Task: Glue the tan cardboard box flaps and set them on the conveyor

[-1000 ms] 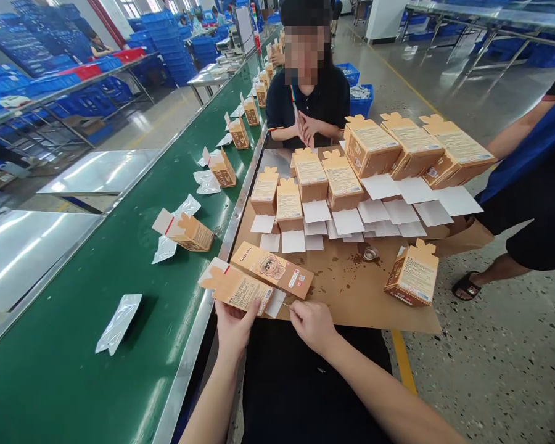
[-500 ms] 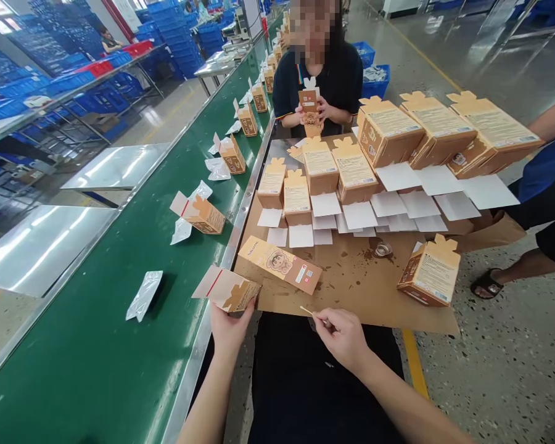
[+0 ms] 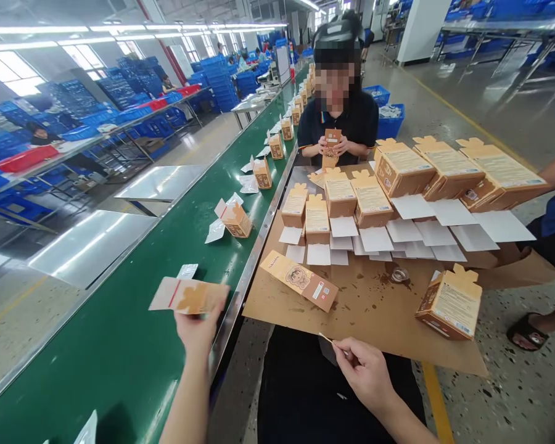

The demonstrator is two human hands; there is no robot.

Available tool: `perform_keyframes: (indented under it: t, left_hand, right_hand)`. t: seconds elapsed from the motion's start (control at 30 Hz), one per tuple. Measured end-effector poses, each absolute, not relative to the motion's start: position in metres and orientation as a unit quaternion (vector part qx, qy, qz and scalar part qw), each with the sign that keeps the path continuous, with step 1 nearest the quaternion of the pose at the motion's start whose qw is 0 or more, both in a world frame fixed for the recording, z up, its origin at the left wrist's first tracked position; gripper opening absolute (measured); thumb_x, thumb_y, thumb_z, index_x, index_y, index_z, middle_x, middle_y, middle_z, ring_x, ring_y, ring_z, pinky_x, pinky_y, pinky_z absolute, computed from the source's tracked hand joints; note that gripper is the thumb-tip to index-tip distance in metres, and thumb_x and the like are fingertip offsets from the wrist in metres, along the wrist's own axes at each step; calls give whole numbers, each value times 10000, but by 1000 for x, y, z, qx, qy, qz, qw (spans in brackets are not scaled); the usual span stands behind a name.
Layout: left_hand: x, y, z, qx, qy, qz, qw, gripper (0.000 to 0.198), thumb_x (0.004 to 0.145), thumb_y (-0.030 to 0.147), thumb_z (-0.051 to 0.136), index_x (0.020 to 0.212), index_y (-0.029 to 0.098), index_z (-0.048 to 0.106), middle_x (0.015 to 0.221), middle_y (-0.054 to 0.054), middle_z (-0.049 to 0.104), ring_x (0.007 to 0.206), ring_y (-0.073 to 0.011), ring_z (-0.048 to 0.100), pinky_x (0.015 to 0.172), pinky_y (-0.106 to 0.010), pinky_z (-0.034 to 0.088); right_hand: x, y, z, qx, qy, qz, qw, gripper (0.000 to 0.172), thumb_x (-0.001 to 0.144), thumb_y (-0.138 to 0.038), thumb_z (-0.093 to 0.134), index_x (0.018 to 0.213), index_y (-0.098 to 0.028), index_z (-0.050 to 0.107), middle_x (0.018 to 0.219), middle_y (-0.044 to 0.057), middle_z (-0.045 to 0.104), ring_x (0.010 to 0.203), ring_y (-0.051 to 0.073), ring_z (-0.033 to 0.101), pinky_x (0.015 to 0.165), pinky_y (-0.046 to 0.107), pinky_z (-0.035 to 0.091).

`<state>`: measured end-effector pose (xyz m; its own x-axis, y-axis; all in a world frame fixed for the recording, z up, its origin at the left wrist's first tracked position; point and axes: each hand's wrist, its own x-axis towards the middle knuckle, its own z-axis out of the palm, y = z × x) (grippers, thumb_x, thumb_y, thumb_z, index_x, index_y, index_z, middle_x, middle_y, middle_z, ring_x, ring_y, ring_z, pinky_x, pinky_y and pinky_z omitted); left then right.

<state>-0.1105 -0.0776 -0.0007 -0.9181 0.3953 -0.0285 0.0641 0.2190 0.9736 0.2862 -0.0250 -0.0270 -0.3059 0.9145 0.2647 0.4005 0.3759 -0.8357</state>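
Note:
My left hand [image 3: 195, 333] grips a brown and tan carton [image 3: 202, 297] from below, above the green conveyor belt [image 3: 120, 357]. The carton's pale flap with a red strip points left. Just behind it a silvery sachet [image 3: 187, 271] lies partly hidden on the belt. My right hand [image 3: 363, 373] pinches a thin cotton swab [image 3: 324, 337], over my lap at the near edge of the cardboard-covered table [image 3: 374, 330]. On that cardboard, between the hands and the stacked boxes, lies a carton with a cartoon figure [image 3: 300, 279].
Stacked cartons [image 3: 342, 194] with white flaps fill the table's far side. A single carton [image 3: 451, 305] stands at right, near a small clear dish [image 3: 398, 275]. Across the table a person [image 3: 337, 117] holds another carton. More cartons and sachets line the belt.
My left hand has carried the carton leftward from the table's edge out over the belt. The right hand still holds the swab. The view has tilted up, and a sachet shifted towards the bottom.

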Motion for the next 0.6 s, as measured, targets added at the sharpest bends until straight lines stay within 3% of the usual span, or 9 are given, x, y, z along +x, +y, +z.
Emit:
perform_keyframes:
  t: [0.13, 0.3, 0.37, 0.43, 0.5, 0.53, 0.6]
  left_hand:
    - [-156, -85, 6, 141, 843, 511, 94, 998, 427, 486, 1182, 1198, 290, 580, 1335, -134, 774, 1492, -521, 726, 1361, -750, 496]
    - [-134, -98, 7, 200, 800, 561, -72, 1165, 502, 552, 1146, 1468, 271, 559, 1641, -180, 592, 1643, -485, 575, 1409, -704, 450]
    - [-110, -99, 9, 249, 782, 564, -94, 1047, 539, 565, 1134, 1412, 284, 630, 1608, -165, 611, 1630, -498, 575, 1414, -720, 449]
    - [-84, -86, 14, 374, 755, 538, -31, 760, 633, 527, 1107, 1262, 302, 746, 1434, -153, 732, 1544, -509, 651, 1414, -738, 449]
    - [-61, -54, 22, 548, 693, 463, 80, 495, 796, 436, 1018, 1244, 327, 839, 1366, -155, 818, 1516, -490, 696, 1438, -715, 420]
    - [-52, -33, 27, 623, 651, 412, 133, 464, 859, 368, 956, 1313, 343, 863, 1421, -149, 836, 1547, -470, 691, 1458, -689, 394]
    - [-39, 11, 38, 716, 586, 326, 194, 589, 884, 219, 847, 1457, 355, 856, 1564, -127, 820, 1630, -441, 650, 1493, -665, 327]
  right_hand:
    - [298, -26, -35, -472, -702, 345, 406, 487, 1124, -544, 615, 696, -346, 738, 538, -4, 560, 430, 240, 569, 458, 390, 540]
    - [311, -32, -43, -492, -681, 337, 425, 429, 1102, -515, 677, 718, -345, 769, 556, -9, 549, 425, 225, 544, 440, 372, 506]
    - [317, -34, -42, -508, -669, 327, 432, 431, 1095, -525, 685, 715, -346, 779, 557, -5, 550, 424, 227, 540, 429, 373, 496]
    - [321, -33, -39, -520, -660, 322, 435, 429, 1092, -539, 687, 723, -350, 796, 554, -2, 555, 424, 231, 540, 429, 375, 503]
    - [323, -28, -32, -526, -658, 324, 431, 427, 1091, -544, 684, 732, -350, 809, 552, -3, 566, 427, 230, 543, 439, 374, 516]
    - [323, -25, -27, -525, -660, 326, 427, 429, 1090, -544, 680, 734, -347, 813, 551, -3, 571, 432, 228, 548, 449, 373, 524]
    - [324, -17, -18, -522, -666, 330, 418, 438, 1086, -544, 678, 730, -331, 816, 554, -1, 583, 450, 224, 561, 472, 368, 536]
